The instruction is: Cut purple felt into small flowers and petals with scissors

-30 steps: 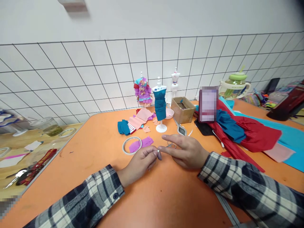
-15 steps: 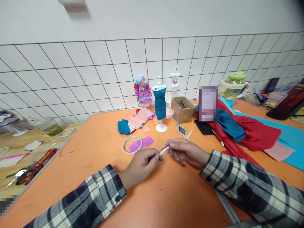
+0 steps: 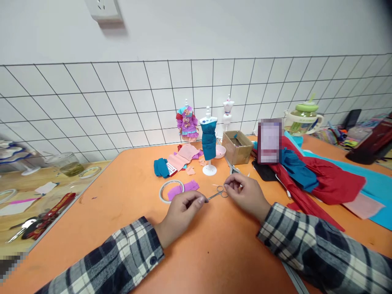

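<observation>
Small scissors (image 3: 218, 192) lie between my hands, blades pointing left and finger loops to the right. My left hand (image 3: 186, 210) is closed in a pinch at the blade end; what its fingertips hold is too small to name. My right hand (image 3: 245, 194) is also pinched, its fingertips beside the loops, and whatever is in it is hidden. A thin white strip (image 3: 216, 185) lies just behind the scissors. Behind and left of my left hand are a roll of white tape (image 3: 163, 199) and a purple crepe piece (image 3: 187, 186). A mannequin wrapped in teal (image 3: 208, 141) stands behind the hands.
Two more mannequins (image 3: 188, 124) (image 3: 228, 109) stand near the wall. A cardboard box (image 3: 237, 153), a pink bowl (image 3: 220, 152) and larger scissors (image 3: 232, 168) are behind my right hand. A phone (image 3: 269, 141), red crepe paper (image 3: 335, 169) and a jug (image 3: 303, 120) are at right.
The white strip has left my fingers and a strip now lies on the table. My hands have moved slightly apart, and the small scissors' loops show between them. The view has tilted up.
</observation>
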The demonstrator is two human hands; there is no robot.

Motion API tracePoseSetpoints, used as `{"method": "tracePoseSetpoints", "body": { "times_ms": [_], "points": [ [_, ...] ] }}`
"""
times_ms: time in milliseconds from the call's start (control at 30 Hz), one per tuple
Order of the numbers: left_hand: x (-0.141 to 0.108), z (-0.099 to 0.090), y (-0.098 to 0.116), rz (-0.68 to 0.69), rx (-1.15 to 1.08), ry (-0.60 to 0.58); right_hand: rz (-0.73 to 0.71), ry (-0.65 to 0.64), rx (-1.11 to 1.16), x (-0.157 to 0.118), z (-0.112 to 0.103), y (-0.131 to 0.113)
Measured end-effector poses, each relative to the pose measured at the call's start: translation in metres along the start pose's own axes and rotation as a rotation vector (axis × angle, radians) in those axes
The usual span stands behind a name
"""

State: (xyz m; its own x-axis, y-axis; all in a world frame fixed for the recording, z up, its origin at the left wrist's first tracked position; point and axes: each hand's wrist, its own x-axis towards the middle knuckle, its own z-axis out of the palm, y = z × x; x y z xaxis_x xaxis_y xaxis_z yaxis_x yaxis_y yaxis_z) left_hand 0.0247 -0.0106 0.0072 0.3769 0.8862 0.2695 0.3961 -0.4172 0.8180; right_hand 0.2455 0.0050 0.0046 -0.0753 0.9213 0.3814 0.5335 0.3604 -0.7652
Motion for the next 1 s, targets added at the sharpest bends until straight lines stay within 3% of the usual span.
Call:
{"method": "tracePoseSetpoints", "body": {
  "times_ms": [67,167,433,667,1000],
  "points": [
    [0.0,0.006,0.002,0.012,-0.001,-0.035,-0.199,0.04,-0.235,-0.004,0.002,-0.005],
    [0.0,0.016,0.003,0.035,0.045,-0.077,-0.328,0.043,-0.37,-0.012,0.007,-0.015],
    [-0.004,0.015,-0.002,0.075,0.175,-0.059,-0.34,-0.056,-0.282,-0.017,0.011,-0.02],
    [0.0,0.012,-0.004,-0.04,-0.057,0.055,-0.368,-0.196,-0.098,-0.019,0.007,-0.019],
    [-0.001,0.013,0.001,-0.109,-0.207,0.004,-0.394,-0.181,-0.134,-0.02,0.006,-0.015]
  ]
}}
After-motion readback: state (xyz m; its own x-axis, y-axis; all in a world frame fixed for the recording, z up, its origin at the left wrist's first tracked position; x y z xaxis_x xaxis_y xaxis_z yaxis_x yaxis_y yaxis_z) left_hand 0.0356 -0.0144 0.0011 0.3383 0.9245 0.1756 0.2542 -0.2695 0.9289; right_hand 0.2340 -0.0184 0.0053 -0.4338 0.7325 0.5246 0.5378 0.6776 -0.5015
